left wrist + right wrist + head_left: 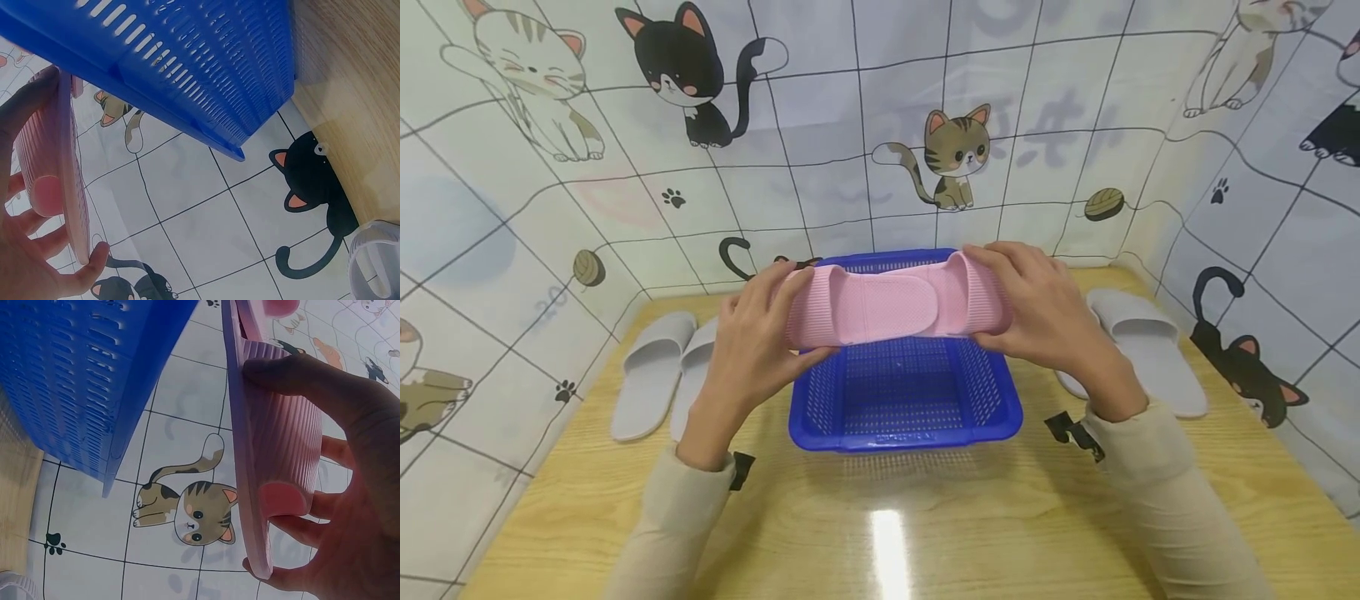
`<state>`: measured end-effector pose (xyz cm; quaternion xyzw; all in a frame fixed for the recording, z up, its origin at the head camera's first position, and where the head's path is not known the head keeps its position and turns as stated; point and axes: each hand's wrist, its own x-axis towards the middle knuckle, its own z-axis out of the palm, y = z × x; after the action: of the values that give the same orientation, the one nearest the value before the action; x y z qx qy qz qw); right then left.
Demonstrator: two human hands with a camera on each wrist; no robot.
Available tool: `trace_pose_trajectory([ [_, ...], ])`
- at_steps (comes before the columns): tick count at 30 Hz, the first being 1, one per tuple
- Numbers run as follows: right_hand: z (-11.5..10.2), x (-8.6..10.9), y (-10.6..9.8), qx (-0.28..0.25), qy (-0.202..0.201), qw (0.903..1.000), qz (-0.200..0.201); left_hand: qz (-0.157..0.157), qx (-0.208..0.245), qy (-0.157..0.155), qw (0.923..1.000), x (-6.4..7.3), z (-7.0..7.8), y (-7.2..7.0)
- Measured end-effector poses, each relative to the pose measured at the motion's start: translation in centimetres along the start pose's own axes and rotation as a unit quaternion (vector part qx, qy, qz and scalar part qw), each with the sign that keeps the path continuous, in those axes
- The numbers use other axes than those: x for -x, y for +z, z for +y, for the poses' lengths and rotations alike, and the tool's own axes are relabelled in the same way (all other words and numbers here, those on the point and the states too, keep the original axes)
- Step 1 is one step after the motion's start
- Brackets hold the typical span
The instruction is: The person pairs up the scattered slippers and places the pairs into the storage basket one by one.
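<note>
1. Can see the left pink slipper and right pink slipper at the centre of the head view, overlapping in the air across the upper part of the blue basket; apart from its rim in the right wrist view.
2. Gripping the left pink slipper by its ribbed strap with the left hand, spread only as wide as the strap, with thumb at the lower edge and fingers bent over the upper.
3. Gripping the right pink slipper likewise with the right hand.
4. Could go wrong first at the overlap, mid-frame: apparently supported from the outer ends alone, so might slide apart or sag if pulled outward or pinched too loosely.
5. Could also catch on the basket's rim if lowered aslant, or jam if set down crosswise, appearing about as long as the basket is wide.
6. Running left to right along the long axis, rising slightly toward the right of the frame.
7. Pointing toe-outward, toward the left and right edges, with insoles facing the camera and the left heel lying over the right; cannot tell how far underneath the right heel reaches.
</note>
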<state>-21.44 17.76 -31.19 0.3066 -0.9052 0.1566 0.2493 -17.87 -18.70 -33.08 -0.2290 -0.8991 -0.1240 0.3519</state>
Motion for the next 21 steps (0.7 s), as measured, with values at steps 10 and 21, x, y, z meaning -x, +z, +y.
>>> trace_pose_trajectory([
  [10, 0.07, 0.01, -0.07, 0.001, -0.003, 1.0000, 0.007, 0.000, -0.006, -0.002, 1.0000, -0.02, 0.21, -0.12],
  [21, -0.01, 0.09, -0.04, 0.002, 0.001, 1.0000, 0.008, 0.001, -0.004, -0.002, 1.0000, 0.07, 0.29, -0.05],
])
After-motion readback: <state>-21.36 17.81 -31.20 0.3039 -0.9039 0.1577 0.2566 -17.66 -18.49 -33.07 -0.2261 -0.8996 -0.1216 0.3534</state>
